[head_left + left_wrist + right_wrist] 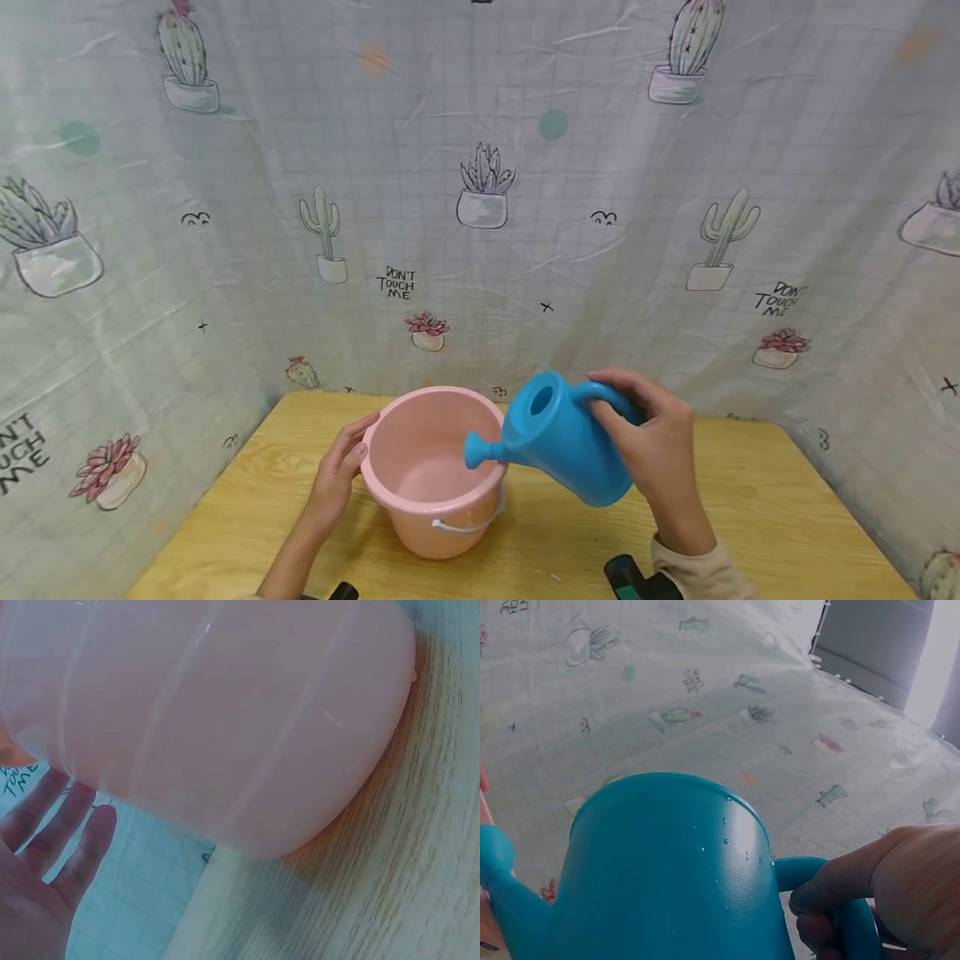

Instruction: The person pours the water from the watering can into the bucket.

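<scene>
My right hand [656,442] grips the curved handle of a blue watering can [566,450], tilted with its spout toward the left. The spout's round head is over the right rim of a pink bucket [442,533], which stands upright on the table. No water is seen leaving the spout. Droplets cling to the can's side in the right wrist view. On the bucket's left side my left hand [337,475] rests near the rim. The left wrist view shows fingers [86,847] fairly straight against the bucket's outer wall.
A wooden table [750,508] carries the bucket. Behind and beside it hangs a pale sheet [480,267] printed with cacti. The bucket's white handle [465,528] hangs down at its front. Dark devices [637,579] sit at the wrists.
</scene>
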`<action>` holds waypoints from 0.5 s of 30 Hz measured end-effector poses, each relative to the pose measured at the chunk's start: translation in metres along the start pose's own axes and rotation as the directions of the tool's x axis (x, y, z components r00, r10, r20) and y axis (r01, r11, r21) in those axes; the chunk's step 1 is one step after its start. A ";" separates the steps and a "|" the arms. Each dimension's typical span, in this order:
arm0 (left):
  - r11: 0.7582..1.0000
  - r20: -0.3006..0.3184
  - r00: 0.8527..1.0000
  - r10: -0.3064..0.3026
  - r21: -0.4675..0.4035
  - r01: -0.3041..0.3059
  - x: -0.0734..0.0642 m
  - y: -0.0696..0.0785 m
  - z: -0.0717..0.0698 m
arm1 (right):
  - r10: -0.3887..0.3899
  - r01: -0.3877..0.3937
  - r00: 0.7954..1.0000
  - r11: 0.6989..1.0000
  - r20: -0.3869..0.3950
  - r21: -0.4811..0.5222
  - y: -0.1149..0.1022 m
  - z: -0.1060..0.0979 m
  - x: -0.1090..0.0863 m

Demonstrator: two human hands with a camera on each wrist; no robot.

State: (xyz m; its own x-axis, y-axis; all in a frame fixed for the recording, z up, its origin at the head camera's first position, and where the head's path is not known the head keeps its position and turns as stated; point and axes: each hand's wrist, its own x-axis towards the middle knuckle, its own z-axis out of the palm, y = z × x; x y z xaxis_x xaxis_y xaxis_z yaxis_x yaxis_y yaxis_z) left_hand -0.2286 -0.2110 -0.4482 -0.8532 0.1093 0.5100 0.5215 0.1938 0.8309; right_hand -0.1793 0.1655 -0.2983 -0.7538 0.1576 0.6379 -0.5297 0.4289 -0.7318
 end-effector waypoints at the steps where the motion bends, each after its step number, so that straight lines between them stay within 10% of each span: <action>1: 1.000 -0.001 1.000 0.000 0.001 0.000 0.000 0.000 -0.001 | 0.003 -0.003 1.000 1.000 -0.001 0.005 0.000 0.001 0.000; 15: 1.000 -0.027 1.000 -0.010 0.014 0.011 -0.001 0.002 -0.001 | -0.032 0.032 0.999 0.999 0.010 -0.022 -0.002 -0.003 0.000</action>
State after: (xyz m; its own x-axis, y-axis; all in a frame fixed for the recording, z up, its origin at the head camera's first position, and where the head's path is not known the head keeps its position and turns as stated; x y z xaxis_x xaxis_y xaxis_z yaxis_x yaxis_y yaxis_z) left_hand -0.2262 -0.2116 -0.4470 -0.8580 0.0810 0.5071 0.5122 0.2083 0.8333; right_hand -0.1766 0.1672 -0.2960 -0.7401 0.1351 0.6588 -0.5450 0.4535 -0.7052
